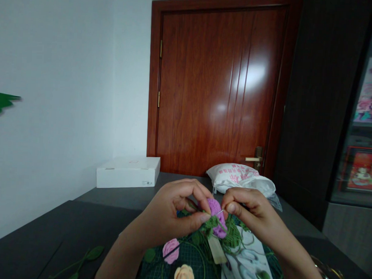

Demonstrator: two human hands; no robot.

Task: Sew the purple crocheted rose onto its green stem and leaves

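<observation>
My left hand (173, 213) is closed, pinching a purple crocheted flower (216, 217) with green yarn at its base. My right hand (247, 210) is closed in a pinch on a thin needle (220, 212) whose tip meets the purple flower. Both hands hover just above a green cutting mat (187, 259). On the mat lie a pink crocheted rose (170, 250) and a peach crocheted rose (184, 276). A tangle of green yarn (231, 238) lies under the hands.
A dark grey table (77, 225) holds a white flat box (128, 172) at the back left and a white plastic bag (241, 179) at the back. Green stemmed leaves (82, 260) lie front left. Scissors (245, 265) rest on white paper. A wooden door (216, 87) stands behind.
</observation>
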